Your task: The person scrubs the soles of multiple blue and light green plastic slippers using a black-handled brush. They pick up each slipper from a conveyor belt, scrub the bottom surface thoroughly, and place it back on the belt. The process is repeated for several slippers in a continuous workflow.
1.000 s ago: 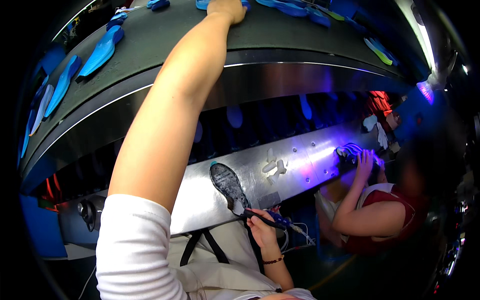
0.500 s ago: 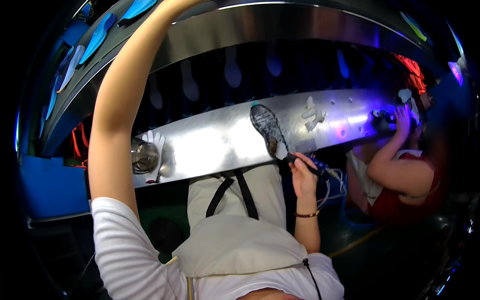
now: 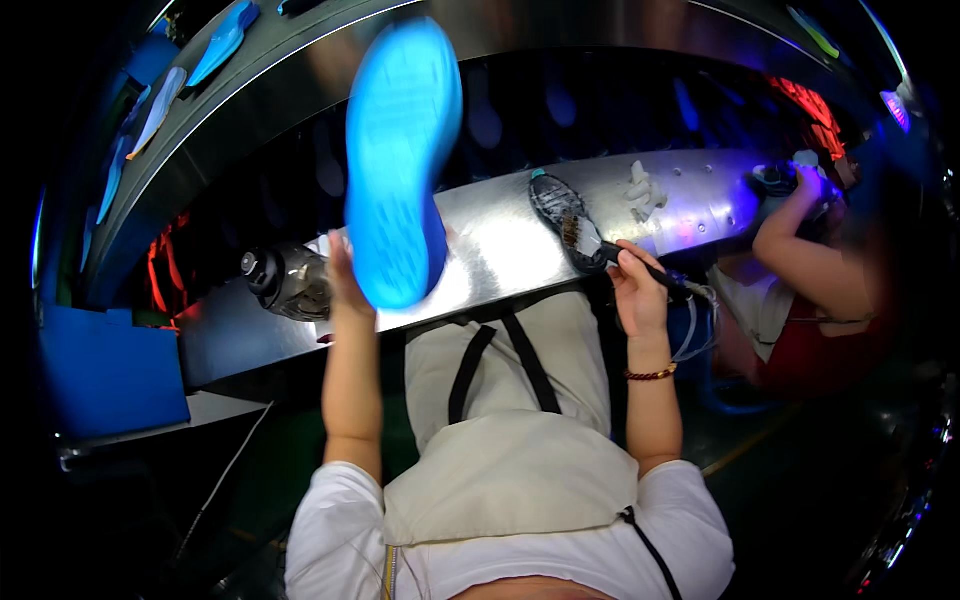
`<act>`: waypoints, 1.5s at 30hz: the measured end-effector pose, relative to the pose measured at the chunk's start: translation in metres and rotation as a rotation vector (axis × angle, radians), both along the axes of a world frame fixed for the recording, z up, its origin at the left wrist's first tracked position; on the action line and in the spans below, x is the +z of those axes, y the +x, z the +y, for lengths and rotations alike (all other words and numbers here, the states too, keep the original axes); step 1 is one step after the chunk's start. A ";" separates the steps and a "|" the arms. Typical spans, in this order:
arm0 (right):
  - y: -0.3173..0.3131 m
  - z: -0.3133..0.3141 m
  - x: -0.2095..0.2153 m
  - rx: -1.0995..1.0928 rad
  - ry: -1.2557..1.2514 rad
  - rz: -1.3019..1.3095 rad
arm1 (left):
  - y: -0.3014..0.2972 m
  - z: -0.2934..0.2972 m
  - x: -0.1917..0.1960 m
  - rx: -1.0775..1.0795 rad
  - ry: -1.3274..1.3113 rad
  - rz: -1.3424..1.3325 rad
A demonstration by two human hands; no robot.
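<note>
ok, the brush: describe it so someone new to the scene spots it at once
Start at the long shiny metal bench running across the middle. Near its centre lies a dark sole, and the right hand holds the brush by its dark handle, bristles at that sole's near end. It is the only thin tool here; the big blue sole in the left hand is broad and bright.

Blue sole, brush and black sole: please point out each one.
blue sole (image 3: 400, 160), head view, middle of its flat face
brush (image 3: 583, 236), head view, bristle head
black sole (image 3: 553, 200), head view, upper part
</note>
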State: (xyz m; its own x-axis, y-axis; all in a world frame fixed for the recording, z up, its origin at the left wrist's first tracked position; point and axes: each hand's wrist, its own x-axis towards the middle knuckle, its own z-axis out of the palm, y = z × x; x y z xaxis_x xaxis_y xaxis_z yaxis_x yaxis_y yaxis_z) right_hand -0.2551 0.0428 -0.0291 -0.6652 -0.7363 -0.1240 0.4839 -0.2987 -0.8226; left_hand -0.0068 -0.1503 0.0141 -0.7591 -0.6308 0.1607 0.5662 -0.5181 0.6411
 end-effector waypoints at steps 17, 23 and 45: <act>0.069 -0.069 0.034 0.300 0.191 0.540 | -0.027 0.094 -0.074 -0.292 0.454 -0.028; 0.110 -0.049 0.047 0.292 -0.005 1.409 | -0.021 0.078 -0.068 -0.020 0.467 -0.191; 0.074 -0.039 0.073 0.645 -0.074 0.624 | -0.013 0.087 -0.023 -0.226 0.357 -0.077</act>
